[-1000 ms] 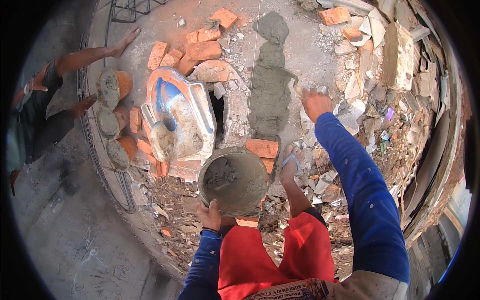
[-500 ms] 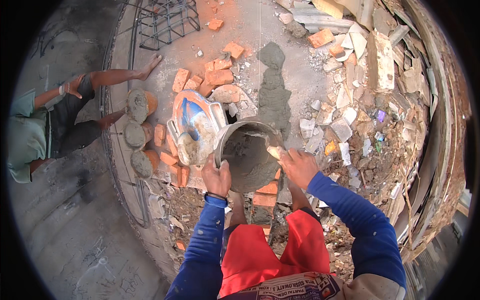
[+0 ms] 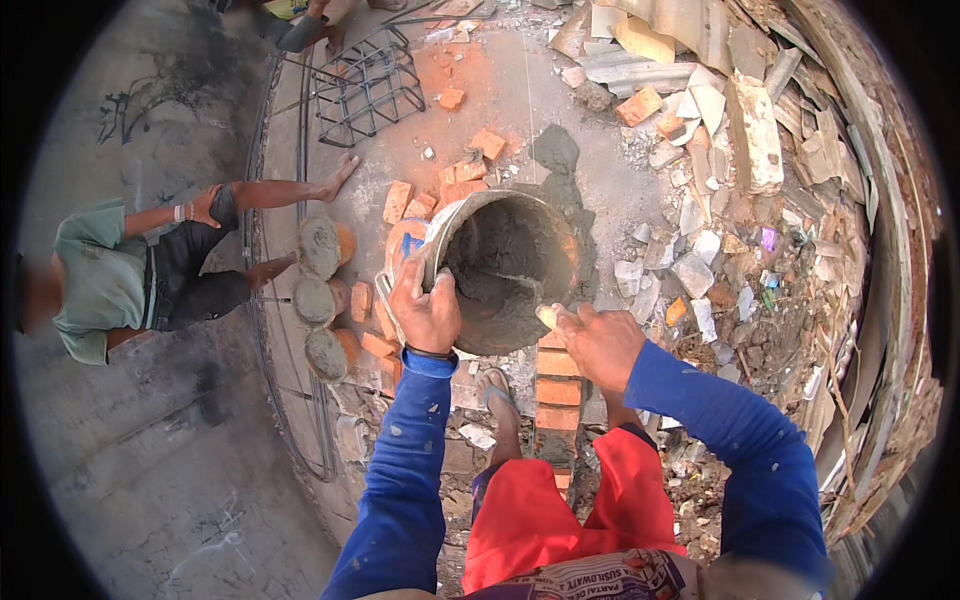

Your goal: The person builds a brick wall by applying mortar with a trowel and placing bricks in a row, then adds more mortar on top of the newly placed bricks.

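Observation:
A round metal pan [image 3: 505,268] smeared with grey mortar is lifted and tilted in front of me. My left hand [image 3: 425,310] grips its near left rim. My right hand [image 3: 598,342] is at the pan's lower right edge with the fingers curled around a small pale tool handle; the tool itself is hidden. Below the pan lies a row of orange bricks [image 3: 556,390], and my sandalled foot [image 3: 497,392] stands beside it. Both arms wear blue sleeves.
Another person in a green shirt [image 3: 100,285] crouches at the left near three mortar-filled pans [image 3: 322,245]. Loose bricks [image 3: 460,180] and a grey mortar strip [image 3: 560,165] lie beyond. A wire cage [image 3: 370,85] sits at the top, rubble [image 3: 720,200] at the right.
My left hand raised the pan from near the ground and tilted it toward me. My right hand came back from the mortar strip to the pan's rim. The view shifted downward.

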### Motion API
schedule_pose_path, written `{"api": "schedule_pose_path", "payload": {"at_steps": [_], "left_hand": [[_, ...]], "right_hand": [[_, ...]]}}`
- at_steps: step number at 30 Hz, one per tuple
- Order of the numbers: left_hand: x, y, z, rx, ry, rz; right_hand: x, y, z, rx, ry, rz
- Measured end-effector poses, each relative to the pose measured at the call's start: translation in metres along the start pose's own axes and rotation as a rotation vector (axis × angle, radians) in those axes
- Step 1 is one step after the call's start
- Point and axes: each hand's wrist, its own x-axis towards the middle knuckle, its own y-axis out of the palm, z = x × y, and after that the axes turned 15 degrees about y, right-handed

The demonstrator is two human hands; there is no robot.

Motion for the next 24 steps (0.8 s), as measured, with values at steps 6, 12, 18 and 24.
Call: {"api": "schedule_pose_path", "payload": {"at_steps": [6, 12, 18, 24], "left_hand": [[0.022, -0.012, -0.039, -0.114, 0.137, 0.234], [0.071, -0.032, -0.095, -0.250, 0.256, 0.226], [0.077, -0.033, -0.119, -0.302, 0.215, 0.209], [0.019, -0.010, -0.059, -0.345, -0.394, -0.026]], "right_hand": [[-0.009, -0.050, 0.000, 0.067, 0.266, -0.198], [-0.021, -0.040, -0.038, 0.567, 0.089, -0.040], [-0.029, -0.014, -0.020, 1.072, -0.015, 0.174], [-0.041, 0.034, -0.028, 1.233, 0.024, 0.237]]}}
